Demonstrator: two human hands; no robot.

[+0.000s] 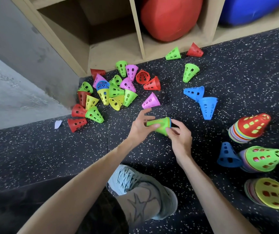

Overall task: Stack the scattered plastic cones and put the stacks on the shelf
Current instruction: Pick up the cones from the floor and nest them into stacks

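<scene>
A short stack of cones with a green one outermost (161,126) lies sideways between my hands, above the floor. My left hand (141,125) grips its narrow end and my right hand (179,135) pinches its wide rim. A pink cone (150,101) lies just beyond my left fingers. Several loose cones in red, green, yellow, pink and blue lie in a heap (108,93) near the shelf corner. Two blue cones (201,100) and a green one (190,71) lie to the right. The wooden shelf (135,53) stands at the back.
Three finished stacks lie at the right: red-topped (250,128), green-topped (264,158) and yellow-topped (272,193), with a lone blue cone (228,156) beside them. A red cushion (171,17) and a blue one (253,9) fill shelf compartments. My shoe (145,188) rests below my arms. Grey wall at the left.
</scene>
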